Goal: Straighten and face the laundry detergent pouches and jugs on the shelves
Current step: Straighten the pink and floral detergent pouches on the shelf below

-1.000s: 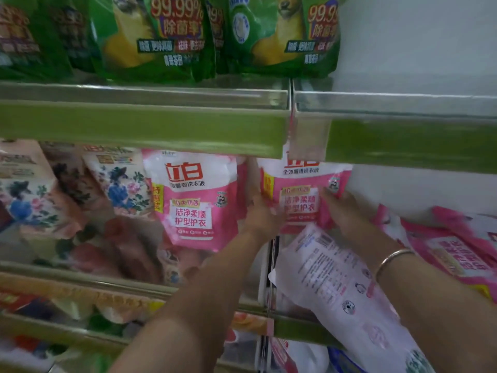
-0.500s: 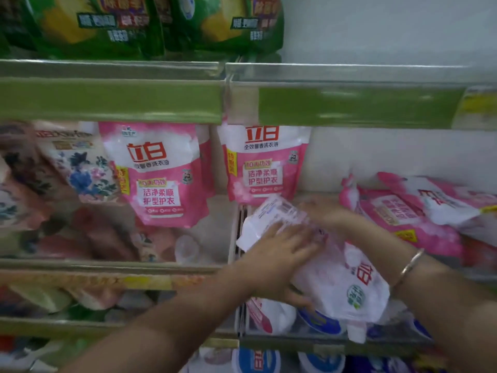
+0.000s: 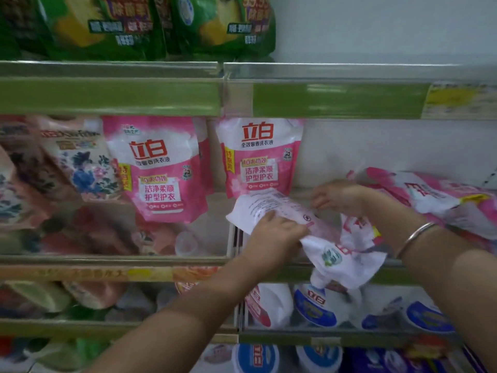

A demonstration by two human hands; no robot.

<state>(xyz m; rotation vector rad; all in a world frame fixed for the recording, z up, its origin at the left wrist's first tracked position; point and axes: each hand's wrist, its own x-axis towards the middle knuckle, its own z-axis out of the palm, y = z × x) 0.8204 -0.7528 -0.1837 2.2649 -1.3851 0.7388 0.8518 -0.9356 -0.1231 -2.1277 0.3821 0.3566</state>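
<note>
Glossy crumpled plastic pouch (image 3: 271, 204), gripped by left hand (image 3: 274, 234) and right hand (image 3: 337, 197).

left hand (image 3: 274, 232) grips tilted pouch (image 3: 333, 254) | right hand (image 3: 339, 196) at its far edge (grip unclear)

The left pink pouch (image 3: 158, 168) and the middle pink pouch (image 3: 259, 157) read 立白 in red, with 洁净柔顺 护型护衣 below; the middle one adds 全效馨香洗衣液. The green pouches (image 3: 129, 22) show 除菌率, and a blue-labelled jug (image 3: 316, 302) bears 立白
</note>
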